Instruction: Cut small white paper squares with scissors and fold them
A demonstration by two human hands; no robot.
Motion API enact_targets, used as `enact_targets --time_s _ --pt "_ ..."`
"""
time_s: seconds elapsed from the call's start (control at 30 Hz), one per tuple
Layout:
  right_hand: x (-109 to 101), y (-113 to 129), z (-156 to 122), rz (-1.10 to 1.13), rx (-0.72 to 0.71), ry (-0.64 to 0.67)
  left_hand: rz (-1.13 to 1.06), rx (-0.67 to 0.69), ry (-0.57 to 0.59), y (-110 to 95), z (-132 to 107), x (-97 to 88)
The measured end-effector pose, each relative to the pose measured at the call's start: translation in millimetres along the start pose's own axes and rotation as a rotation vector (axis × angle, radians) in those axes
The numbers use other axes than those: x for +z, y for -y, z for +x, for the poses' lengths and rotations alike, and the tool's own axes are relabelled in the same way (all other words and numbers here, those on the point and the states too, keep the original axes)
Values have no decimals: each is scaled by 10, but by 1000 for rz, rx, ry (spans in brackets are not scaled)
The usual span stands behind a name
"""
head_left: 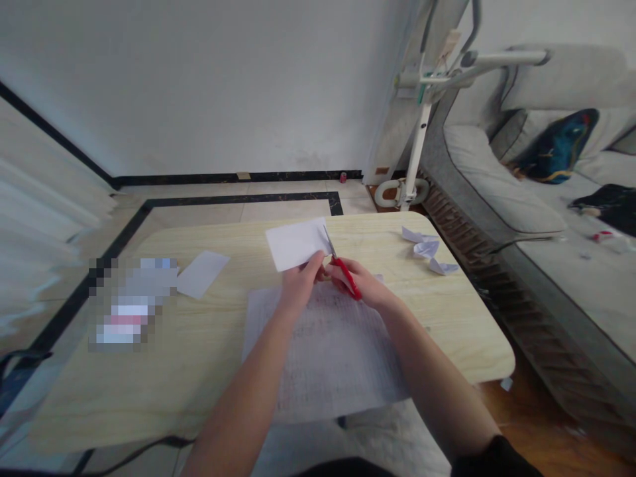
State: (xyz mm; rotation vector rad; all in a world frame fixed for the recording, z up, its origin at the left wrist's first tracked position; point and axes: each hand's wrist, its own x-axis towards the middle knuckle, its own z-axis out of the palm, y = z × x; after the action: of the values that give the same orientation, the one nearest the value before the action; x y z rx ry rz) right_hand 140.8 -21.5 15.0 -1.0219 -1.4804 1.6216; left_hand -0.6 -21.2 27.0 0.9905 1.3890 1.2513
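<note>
My left hand point(301, 281) pinches the lower edge of a white sheet of paper point(297, 245), holding it up above the table. My right hand point(354, 279) grips a pair of scissors point(352, 281) by its red handles. The metal blades point up and away, at the right edge of the white paper. Whether they are cutting into it I cannot tell. Below both hands lies a large thin printed sheet point(332, 358), spread on the table and reaching over its near edge.
The light wooden table point(213, 358) has rounded corners. Several folded white paper pieces point(426, 249) lie at its right. A loose white sheet point(203, 273) and a blurred-out item point(134, 298) are at the left. A grey sofa point(561, 265) and a white metal frame point(416, 146) stand beyond.
</note>
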Motion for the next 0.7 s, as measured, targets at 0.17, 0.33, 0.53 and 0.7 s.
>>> enact_targets --time_s 0.17,0.33,0.53,0.7 --pt "32 27 2 37 38 -3 0 -11 -5 29 23 0" --pt "69 90 -18 16 44 3 16 14 7 80 50 -10" --pt "49 54 -12 4 74 15 -40 -7 -42 75 83 -40" --pt "35 20 -4 -46 -4 25 -79 17 -133 62 97 -65"
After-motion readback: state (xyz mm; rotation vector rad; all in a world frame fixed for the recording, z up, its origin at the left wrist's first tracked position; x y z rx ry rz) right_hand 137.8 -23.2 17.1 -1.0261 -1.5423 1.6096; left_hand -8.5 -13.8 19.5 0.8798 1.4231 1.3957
